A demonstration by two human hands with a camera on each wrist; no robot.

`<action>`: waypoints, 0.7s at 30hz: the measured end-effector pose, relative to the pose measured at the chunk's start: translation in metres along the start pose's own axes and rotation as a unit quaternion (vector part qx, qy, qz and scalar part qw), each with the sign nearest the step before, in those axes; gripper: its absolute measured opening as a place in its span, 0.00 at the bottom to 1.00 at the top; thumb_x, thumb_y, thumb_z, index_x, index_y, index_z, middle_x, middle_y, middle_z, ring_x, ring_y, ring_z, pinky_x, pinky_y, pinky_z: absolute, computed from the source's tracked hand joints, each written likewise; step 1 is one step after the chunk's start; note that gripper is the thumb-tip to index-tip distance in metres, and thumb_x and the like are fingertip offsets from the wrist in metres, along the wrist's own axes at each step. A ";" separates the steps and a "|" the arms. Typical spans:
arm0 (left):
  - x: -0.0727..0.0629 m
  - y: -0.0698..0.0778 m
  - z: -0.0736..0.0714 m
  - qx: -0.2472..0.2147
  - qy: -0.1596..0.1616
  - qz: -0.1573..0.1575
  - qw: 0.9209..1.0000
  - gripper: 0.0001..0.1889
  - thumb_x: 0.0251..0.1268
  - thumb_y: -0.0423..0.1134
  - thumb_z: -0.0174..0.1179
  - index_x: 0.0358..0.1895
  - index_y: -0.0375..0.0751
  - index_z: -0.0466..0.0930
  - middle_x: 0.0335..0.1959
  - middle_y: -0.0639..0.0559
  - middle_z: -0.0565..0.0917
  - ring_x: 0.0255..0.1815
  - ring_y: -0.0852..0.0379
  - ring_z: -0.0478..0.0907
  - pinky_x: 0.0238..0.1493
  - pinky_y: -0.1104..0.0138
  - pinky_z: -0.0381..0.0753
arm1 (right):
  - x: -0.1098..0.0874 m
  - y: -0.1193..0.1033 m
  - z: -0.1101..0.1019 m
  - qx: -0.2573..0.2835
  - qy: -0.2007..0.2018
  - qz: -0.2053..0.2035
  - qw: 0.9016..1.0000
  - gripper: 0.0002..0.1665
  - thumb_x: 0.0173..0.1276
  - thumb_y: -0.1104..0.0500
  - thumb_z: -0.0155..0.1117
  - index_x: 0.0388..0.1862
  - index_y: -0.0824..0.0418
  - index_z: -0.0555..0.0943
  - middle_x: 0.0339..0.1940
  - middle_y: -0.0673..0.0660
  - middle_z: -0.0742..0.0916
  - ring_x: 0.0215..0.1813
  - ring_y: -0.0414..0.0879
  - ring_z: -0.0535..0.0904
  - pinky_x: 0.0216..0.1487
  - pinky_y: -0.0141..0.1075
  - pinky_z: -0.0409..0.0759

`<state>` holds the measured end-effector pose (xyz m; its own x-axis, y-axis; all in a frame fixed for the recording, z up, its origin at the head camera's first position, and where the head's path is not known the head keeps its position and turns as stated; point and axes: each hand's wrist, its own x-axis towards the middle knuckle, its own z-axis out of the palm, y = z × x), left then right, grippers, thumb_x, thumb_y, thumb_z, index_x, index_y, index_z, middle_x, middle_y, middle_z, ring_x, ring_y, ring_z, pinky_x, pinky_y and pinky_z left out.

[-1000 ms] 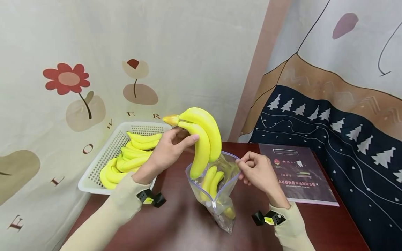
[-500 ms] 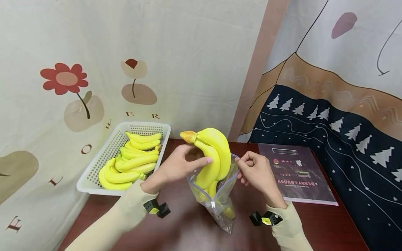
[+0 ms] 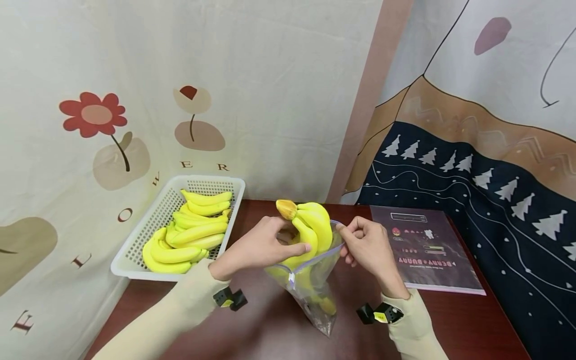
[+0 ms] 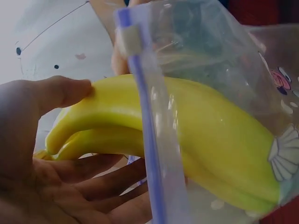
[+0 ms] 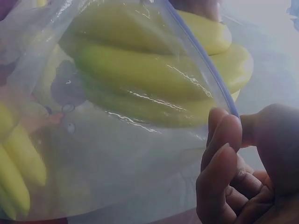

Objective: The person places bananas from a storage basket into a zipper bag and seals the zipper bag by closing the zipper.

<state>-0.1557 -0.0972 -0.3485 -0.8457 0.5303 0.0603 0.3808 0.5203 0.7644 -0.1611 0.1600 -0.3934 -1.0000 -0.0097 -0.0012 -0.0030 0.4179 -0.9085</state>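
Observation:
My left hand point(image 3: 263, 245) grips a bunch of bananas point(image 3: 315, 220), thumb on the near side and fingers behind. The brownish stem end points up and left. In the left wrist view the lower part of the bunch point(image 4: 219, 135) lies inside a clear zip bag point(image 4: 196, 42), past its purple zip strip. My right hand point(image 3: 369, 245) pinches the right edge of the bag's mouth between thumb and fingertips. A white slider sits at the front of the zip. Through the plastic, other bananas point(image 5: 18, 172) show low in the bag.
A white perforated basket point(image 3: 130, 250) with several banana bunches point(image 3: 193, 232) stands on the left of the dark red table point(image 3: 216, 330). A dark printed sheet point(image 3: 427, 250) lies at the right. Printed curtains point(image 3: 288, 75) hang close behind the table.
My left hand has moved right and down, bringing the bunch from above the mouth into the bag. The bag's front rim and slider have shifted up and left. My right hand stays nearly still.

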 end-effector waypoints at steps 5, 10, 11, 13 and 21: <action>0.003 0.001 0.003 0.040 -0.022 -0.004 0.999 0.16 0.63 0.51 0.70 0.47 0.46 0.85 0.40 0.56 0.90 0.40 0.64 0.88 0.43 0.70 0.85 | -0.001 -0.001 0.002 0.016 0.008 -0.011 1.000 0.19 0.72 0.48 0.69 0.33 0.62 0.78 0.18 0.58 0.87 0.16 0.52 0.82 0.22 0.39 0.86; 0.007 0.004 0.006 0.089 -0.020 -0.008 0.996 0.15 0.62 0.52 0.71 0.40 0.45 0.86 0.30 0.56 0.87 0.26 0.66 0.80 0.31 0.71 0.80 | -0.002 -0.003 0.004 0.023 0.014 -0.021 0.999 0.17 0.72 0.50 0.69 0.33 0.62 0.78 0.18 0.58 0.87 0.16 0.52 0.82 0.22 0.40 0.86; 0.008 0.005 0.007 0.098 -0.018 -0.009 0.995 0.14 0.61 0.53 0.71 0.37 0.46 0.86 0.26 0.57 0.85 0.23 0.66 0.76 0.28 0.71 0.77 | -0.003 -0.003 0.004 0.024 0.015 -0.023 0.999 0.17 0.73 0.50 0.69 0.33 0.62 0.79 0.18 0.58 0.87 0.16 0.52 0.82 0.22 0.40 0.86; 0.009 0.006 0.008 0.110 -0.017 -0.014 0.994 0.14 0.61 0.53 0.71 0.31 0.46 0.83 0.19 0.58 0.78 0.18 0.65 0.70 0.22 0.71 0.71 | -0.003 -0.003 0.005 0.026 0.018 -0.026 0.999 0.16 0.73 0.51 0.68 0.33 0.62 0.79 0.18 0.58 0.87 0.15 0.52 0.82 0.21 0.40 0.86; 0.016 0.007 0.008 0.121 -0.012 -0.077 0.990 0.20 0.58 0.57 0.71 0.21 0.47 0.79 0.13 0.61 0.64 0.15 0.64 0.62 0.19 0.69 0.61 | -0.005 0.000 0.009 0.035 0.033 -0.065 0.997 0.17 0.72 0.50 0.69 0.31 0.61 0.78 0.17 0.57 0.87 0.14 0.51 0.82 0.19 0.42 0.85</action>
<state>-0.1631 -0.0798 -0.3476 -0.8926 0.4466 -0.0613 0.3297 0.7396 0.5867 -0.1560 0.1516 -0.3971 -0.9895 0.0011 0.1446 -0.1349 0.3530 -0.9259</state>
